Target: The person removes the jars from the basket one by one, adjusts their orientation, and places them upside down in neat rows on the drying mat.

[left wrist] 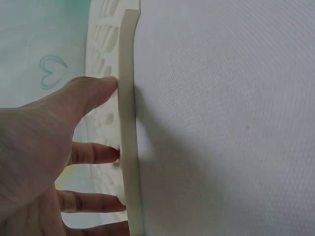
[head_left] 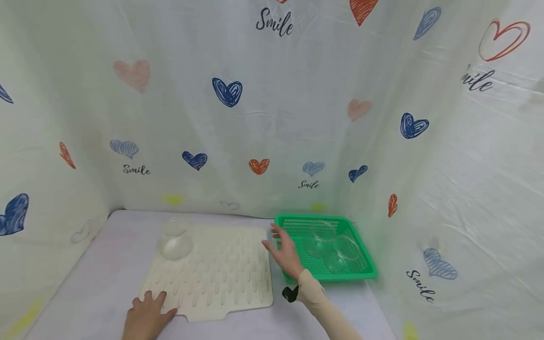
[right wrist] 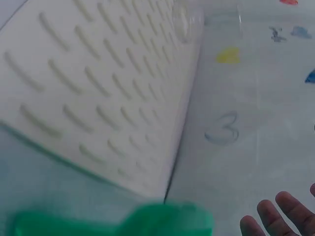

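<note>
Lower left of the head view: left hand (head_left: 146,317) has fingers spread and fairly straight, tips and thumb touching the near-left edge area of the ridged mat (head_left: 216,278), not wrapped round it. Center-right: right hand (head_left: 287,256) open, thumb apart from the fingers, nothing held, beside the left rim of the green basket (head_left: 312,216); cannot tell if it touches.

Mat is cream, matte, flat, with rows of short oblong relief and a shallow tab on the near edge; sits center-left. One clear round vessel (head_left: 176,245) stands on its far-left part. Basket is rectangular, perforated mesh walls, right of center; two clear vessels (head_left: 347,248) with round rims inside. Glass or plastic, can't tell.

Beige sleeve (head_left: 318,302) on right arm. Table cover (head_left: 97,274) is pale, finely woven. Behind, creased white curtain (head_left: 263,118), printed hearts and "Smile".
</note>
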Demonstrator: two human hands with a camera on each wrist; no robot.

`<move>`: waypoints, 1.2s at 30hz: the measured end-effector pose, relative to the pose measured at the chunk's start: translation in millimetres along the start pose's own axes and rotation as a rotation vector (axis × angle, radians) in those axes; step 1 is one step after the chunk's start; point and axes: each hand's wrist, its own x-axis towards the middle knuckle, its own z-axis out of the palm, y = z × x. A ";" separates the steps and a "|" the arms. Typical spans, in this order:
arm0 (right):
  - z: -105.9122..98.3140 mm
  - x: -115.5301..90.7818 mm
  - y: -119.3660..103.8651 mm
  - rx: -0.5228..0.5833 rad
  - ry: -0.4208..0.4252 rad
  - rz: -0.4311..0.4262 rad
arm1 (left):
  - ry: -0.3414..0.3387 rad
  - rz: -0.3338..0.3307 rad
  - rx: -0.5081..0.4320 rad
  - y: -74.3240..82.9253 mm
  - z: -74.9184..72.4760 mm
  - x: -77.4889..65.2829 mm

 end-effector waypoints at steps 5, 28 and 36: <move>-57.3 2.6 30.1 -0.067 0.110 0.105 | -0.064 -0.022 0.002 -0.6 -1.2 3.0; -121.8 12.6 116.7 -0.579 0.014 0.448 | -0.112 -0.034 -0.024 -2.5 -5.4 -2.1; -118.2 13.5 116.4 -0.540 0.058 0.430 | -0.116 -0.055 -0.027 -0.1 -9.0 -1.3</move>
